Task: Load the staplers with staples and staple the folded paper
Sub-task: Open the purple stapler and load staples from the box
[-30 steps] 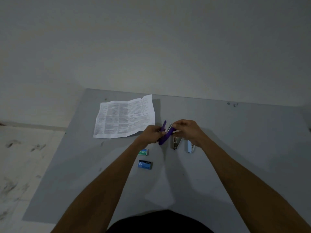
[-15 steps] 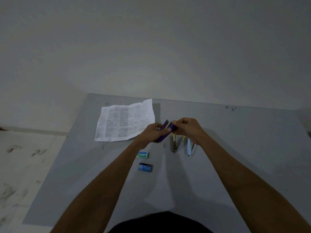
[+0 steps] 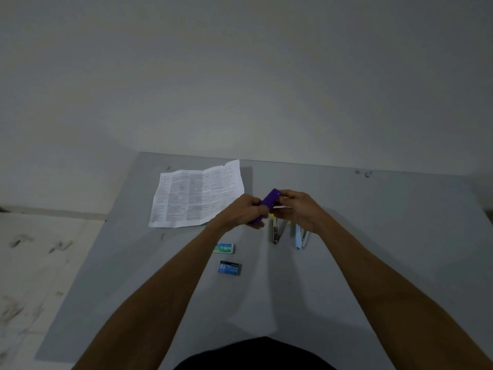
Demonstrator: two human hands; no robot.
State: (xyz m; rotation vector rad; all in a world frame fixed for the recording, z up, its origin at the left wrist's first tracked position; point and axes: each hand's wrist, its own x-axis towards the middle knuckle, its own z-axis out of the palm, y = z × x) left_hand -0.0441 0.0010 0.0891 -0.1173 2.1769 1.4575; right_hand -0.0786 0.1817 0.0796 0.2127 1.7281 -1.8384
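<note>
- Grey table (image 3: 400, 209) is set against a plain pale wall, and the scene is dimly lit.
- A purple stapler (image 3: 269, 202) is held just above the table between both hands, near the right corner of the paper.
- The left hand (image 3: 240, 212) is wrapped round the stapler's lower body, fingers curled on it. The right hand (image 3: 300, 209) is pinched on its upper end.
- Whether a strip of staples is held in those fingertips cannot be told.
- Loading of this stapler is judged to be under way or just finishing. Its arms appear brought together.
- Two more staplers are left lying on the table under the right hand: a yellow stapler (image 3: 277, 232), splayed open, and a light blue stapler (image 3: 300, 237).
- Neither is seen closed, so both are judged not yet finished.
- A green staple box (image 3: 225, 248) and a blue staple box (image 3: 229, 268) lie near the left forearm.
- The creased paper (image 3: 197, 194) lies spread out and untouched, and no staple can be made out in it. Folding and stapling are judged to remain.
</note>
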